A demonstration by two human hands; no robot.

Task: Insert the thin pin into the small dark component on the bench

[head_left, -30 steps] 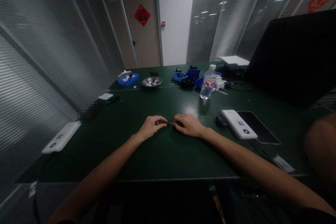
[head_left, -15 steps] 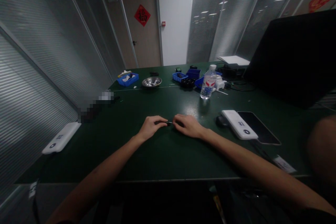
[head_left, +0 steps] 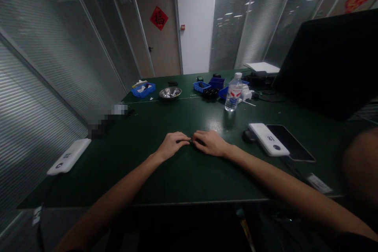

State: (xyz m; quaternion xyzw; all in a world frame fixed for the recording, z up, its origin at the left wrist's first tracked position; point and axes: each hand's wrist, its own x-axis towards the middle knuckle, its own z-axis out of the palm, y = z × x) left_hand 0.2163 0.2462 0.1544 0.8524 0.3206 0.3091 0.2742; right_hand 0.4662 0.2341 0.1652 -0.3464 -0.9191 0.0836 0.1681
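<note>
Low over the green table [head_left: 165, 183], my left hand [head_left: 173, 144] is closed in a pinch between thumb and fingers. Facing it from the right is my right hand [head_left: 212, 143], its fingers curled and closed. Between the fingertips shows a small dark piece with a thin shiny part [head_left: 191, 141], too small to name. The left fingers grip the dark piece; the right fingertips meet its shiny end. Most of it is hidden by the fingers, and the two hands nearly touch.
Right of my hands lie a white power bank [head_left: 268, 139] and a dark phone [head_left: 291, 142]. A water bottle [head_left: 234, 93] stands beyond. Farther back are a metal bowl [head_left: 170, 98] and blue trays [head_left: 143, 91]. Another white power bank [head_left: 69, 156] lies left.
My two hands have come slightly closer together. Less of the thin shiny part shows between the fingertips.
</note>
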